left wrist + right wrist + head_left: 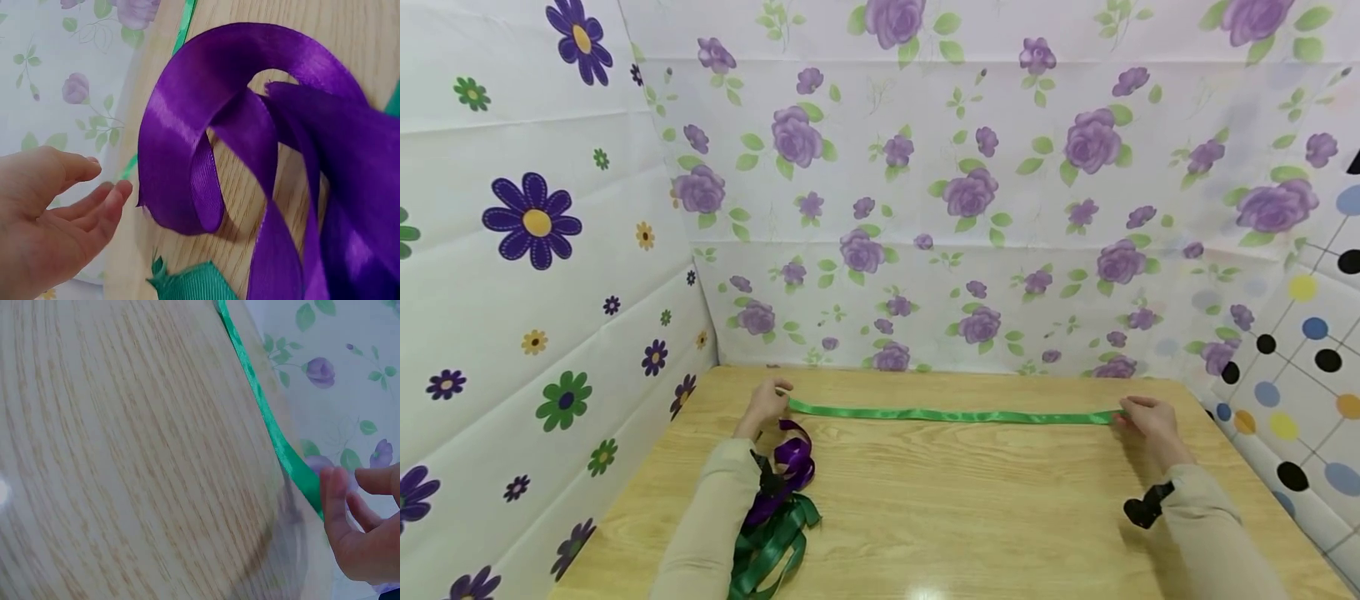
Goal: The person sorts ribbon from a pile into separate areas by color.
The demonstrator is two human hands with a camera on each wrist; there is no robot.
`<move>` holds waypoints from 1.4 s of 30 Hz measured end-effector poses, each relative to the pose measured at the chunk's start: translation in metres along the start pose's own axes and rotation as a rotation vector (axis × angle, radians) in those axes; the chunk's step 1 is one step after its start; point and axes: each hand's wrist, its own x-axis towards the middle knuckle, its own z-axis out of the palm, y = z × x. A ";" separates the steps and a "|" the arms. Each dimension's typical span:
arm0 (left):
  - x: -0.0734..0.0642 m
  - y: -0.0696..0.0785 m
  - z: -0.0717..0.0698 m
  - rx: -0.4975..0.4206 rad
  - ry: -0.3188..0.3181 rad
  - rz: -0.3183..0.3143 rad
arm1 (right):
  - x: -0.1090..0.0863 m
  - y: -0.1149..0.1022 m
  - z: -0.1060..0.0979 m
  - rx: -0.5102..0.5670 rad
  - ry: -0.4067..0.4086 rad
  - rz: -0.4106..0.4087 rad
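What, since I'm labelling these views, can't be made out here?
- Right wrist view: one end of the light green satin ribbon, hidden by the fingers of the right hand.
- Left wrist view: a stretch of that ribbon, behind the purple satin ribbon, which is itself cut off by the right and bottom edges.
- Head view: how far the dark green ribbon runs, cut off by the bottom edge.

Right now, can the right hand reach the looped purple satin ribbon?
Probably not: the purple ribbon is across the wooden table, by the left sleeve; the right hand holds bright green satin ribbon.
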 end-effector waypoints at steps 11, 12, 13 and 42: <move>0.002 -0.001 -0.013 0.039 -0.086 -0.002 | -0.001 -0.010 0.009 -0.165 0.019 -0.179; 0.002 0.000 -0.014 0.043 -0.083 -0.009 | -0.001 -0.011 0.011 -0.179 -0.004 -0.202; 0.002 0.001 -0.014 0.052 -0.080 -0.017 | 0.000 -0.012 0.012 -0.196 -0.032 -0.219; -0.035 0.028 -0.005 0.213 -0.060 0.135 | -0.034 -0.020 0.054 -0.556 -0.418 -0.449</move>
